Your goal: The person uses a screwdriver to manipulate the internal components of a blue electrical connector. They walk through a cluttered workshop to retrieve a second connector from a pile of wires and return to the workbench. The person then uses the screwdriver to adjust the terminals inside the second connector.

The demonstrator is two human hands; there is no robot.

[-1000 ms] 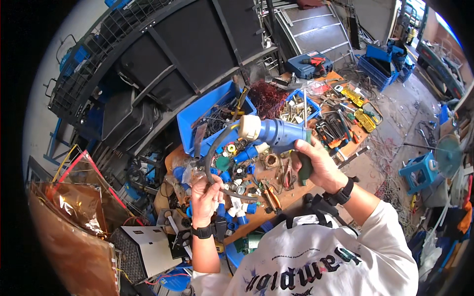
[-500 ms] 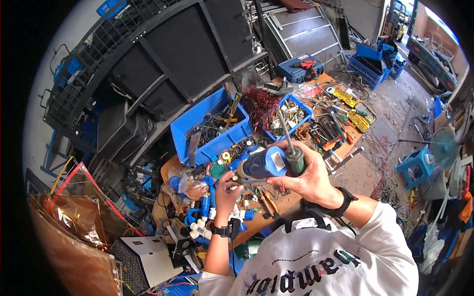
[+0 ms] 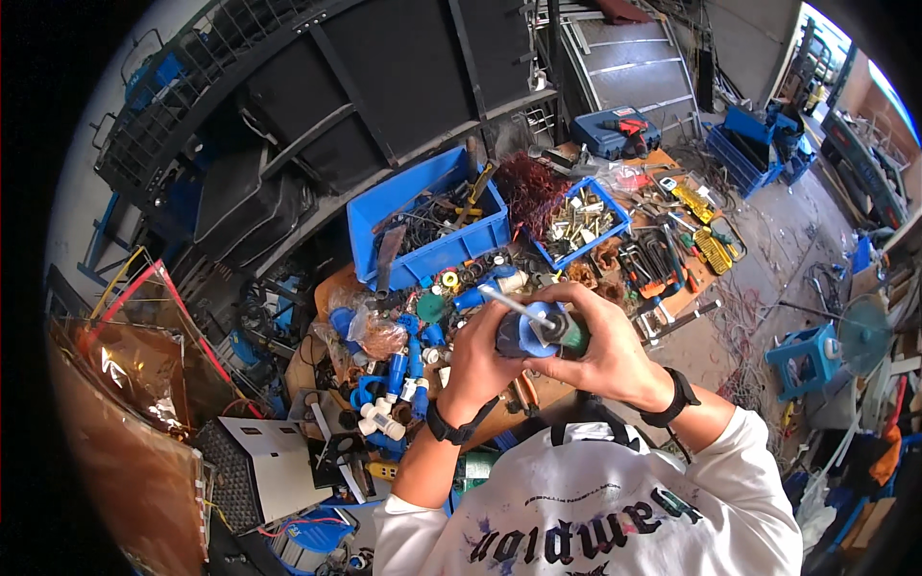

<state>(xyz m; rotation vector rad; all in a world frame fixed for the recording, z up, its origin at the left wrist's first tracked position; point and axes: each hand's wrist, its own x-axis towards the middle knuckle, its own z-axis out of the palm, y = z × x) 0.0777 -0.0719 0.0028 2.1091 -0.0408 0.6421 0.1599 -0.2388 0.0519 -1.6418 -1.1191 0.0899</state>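
Observation:
In front of my chest, both hands are closed around a dark blue cylindrical connector [image 3: 513, 338] with a lighter blue end. My left hand [image 3: 471, 357] wraps its left side. My right hand [image 3: 619, 353] grips its right side and also holds a screwdriver with a green handle [image 3: 575, 338]. The metal shaft of the screwdriver points up and left across the connector. Its tip lies near my left fingers; whether it touches anything there I cannot tell. Below the hands, blue and white plastic connectors [image 3: 397, 372] are heaped on the wooden table [image 3: 543, 389].
A large blue crate [image 3: 444, 261] of tools and scrap stands at the back of the table. Beside it are tangled reddish wire [image 3: 530, 192] and a blue tray [image 3: 622, 228] of metal parts. Hex keys [image 3: 645, 261], a yellow bit set [image 3: 713, 252] and pliers lie to the right.
My left hand has moved up and right and closed on the connector. The connector and screwdriver have tilted, the shaft now pointing left rather than away from me.

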